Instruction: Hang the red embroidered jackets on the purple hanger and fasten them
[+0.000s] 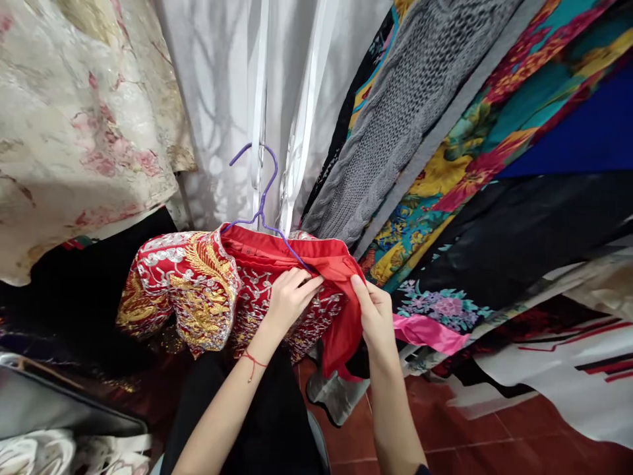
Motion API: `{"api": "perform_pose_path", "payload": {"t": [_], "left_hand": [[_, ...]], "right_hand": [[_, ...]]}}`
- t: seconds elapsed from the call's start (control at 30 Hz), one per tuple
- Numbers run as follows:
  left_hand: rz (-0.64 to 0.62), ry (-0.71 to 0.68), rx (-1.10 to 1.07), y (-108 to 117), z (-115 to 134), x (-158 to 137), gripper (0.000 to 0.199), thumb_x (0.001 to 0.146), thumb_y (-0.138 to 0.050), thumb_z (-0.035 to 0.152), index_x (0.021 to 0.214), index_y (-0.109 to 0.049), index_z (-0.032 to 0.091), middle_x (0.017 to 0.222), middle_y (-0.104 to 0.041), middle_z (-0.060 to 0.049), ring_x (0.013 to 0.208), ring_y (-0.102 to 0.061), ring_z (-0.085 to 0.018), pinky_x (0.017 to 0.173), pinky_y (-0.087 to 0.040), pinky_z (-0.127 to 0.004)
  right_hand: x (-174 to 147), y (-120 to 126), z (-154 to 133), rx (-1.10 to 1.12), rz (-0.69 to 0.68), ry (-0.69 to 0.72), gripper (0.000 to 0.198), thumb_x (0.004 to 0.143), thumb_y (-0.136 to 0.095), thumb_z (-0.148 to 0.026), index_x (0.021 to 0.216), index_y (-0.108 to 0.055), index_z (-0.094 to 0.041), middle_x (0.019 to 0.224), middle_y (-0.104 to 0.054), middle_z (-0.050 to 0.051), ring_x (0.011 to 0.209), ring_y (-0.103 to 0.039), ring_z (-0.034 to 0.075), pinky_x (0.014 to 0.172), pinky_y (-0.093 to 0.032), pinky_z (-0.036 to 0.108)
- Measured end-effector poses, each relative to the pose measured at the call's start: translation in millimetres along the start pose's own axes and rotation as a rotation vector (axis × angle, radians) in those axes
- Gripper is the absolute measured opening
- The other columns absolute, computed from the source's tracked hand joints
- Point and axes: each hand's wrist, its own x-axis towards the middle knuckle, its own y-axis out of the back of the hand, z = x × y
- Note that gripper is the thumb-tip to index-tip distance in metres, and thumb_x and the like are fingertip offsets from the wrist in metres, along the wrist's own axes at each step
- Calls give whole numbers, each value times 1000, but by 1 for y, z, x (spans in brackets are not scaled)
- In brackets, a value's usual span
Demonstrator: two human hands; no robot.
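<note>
A red jacket (208,290) with gold and silver embroidery hangs partly on a purple wire hanger (262,211). Its left half drapes over one hanger arm, while the right side is folded open to show the plain red lining (341,323). My right hand (378,313) pinches the edge of that opened side between thumb and fingers. Beside it, my left hand (291,297) is closed at the hanger's right end, inside the collar; its fingertips meet the hanger arm and the cloth there. The hanger's hook rises in front of white straps.
Floral cream garments (99,132) hang at the left. To the right hang a grey knit (395,119), a colourful floral cloth (465,158) and a black embroidered garment (519,237). Pale straps (301,119) run down a white curtain (212,99). Red tiles (445,429) cover the floor.
</note>
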Motion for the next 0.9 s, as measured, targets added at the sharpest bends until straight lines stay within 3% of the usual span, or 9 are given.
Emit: {"api": "perform_pose_path", "payload": {"t": [0.17,0.33,0.43,0.57,0.67,0.73,0.83,0.87,0.9], "left_hand": [[33,144,-13,-5,8,15,17,96,-59,25,89,-73,20,82,-71,-5,80,-62,-19,72,-48,-32],[31,273,-104,-11,11,30,15,91,-60,22,78,-67,18,74,-67,-5,76,-61,-20,73,-50,-33],[42,316,-283,-9,14,19,15,94,-55,27,95,-67,18,89,-71,-8,88,-65,-21,84,-52,-37],[65,352,-624,10,21,-12,49,100,-41,52,136,-48,19,134,-62,-17,123,-61,-24,105,-49,-42],[-6,333,-638,25,30,-26,74,88,-55,67,140,-42,16,140,-56,-20,129,-58,-29,108,-48,-44],[-56,416,-566,31,34,-26,58,89,-61,58,128,-53,16,127,-65,-17,119,-64,-27,104,-51,-43],[-80,497,-544,35,36,-22,31,99,-51,44,108,-65,18,107,-72,-12,107,-69,-25,99,-53,-42],[-81,493,-561,36,36,-21,30,100,-49,42,107,-66,18,107,-73,-12,108,-69,-25,100,-53,-43],[-86,479,-582,38,35,-22,30,100,-50,42,108,-67,18,109,-74,-12,110,-68,-26,102,-52,-43]], "right_hand": [[12,20,-23,203,-27,-102,37,80,-70,-56,79,-74,-19,70,-69,2,64,-59,17,66,-51,30],[-9,35,-56,37,-29,-1,35,88,-65,-51,76,-72,-19,70,-66,2,66,-59,17,63,-49,28],[-20,32,-44,-11,-105,11,40,93,-59,-52,74,-66,-18,69,-62,1,63,-55,15,59,-46,27],[-34,4,-2,-195,-251,102,36,99,-48,-46,77,-60,-20,67,-58,0,59,-51,14,59,-43,27],[-42,-13,11,-384,-362,214,24,98,-46,-35,84,-59,-21,73,-62,3,63,-56,17,64,-46,29],[-38,-11,5,-420,-544,283,18,95,-49,-31,86,-61,-21,79,-65,4,67,-59,18,66,-49,30],[-9,8,-14,-260,-803,345,22,95,-51,-37,85,-63,-22,76,-66,2,66,-60,16,67,-51,29],[7,14,-19,-177,-710,366,28,96,-49,-41,80,-62,-22,72,-65,2,66,-60,17,68,-51,30],[25,17,-21,-111,-527,408,35,97,-46,-45,75,-60,-22,71,-63,2,68,-60,17,69,-51,31]]}}
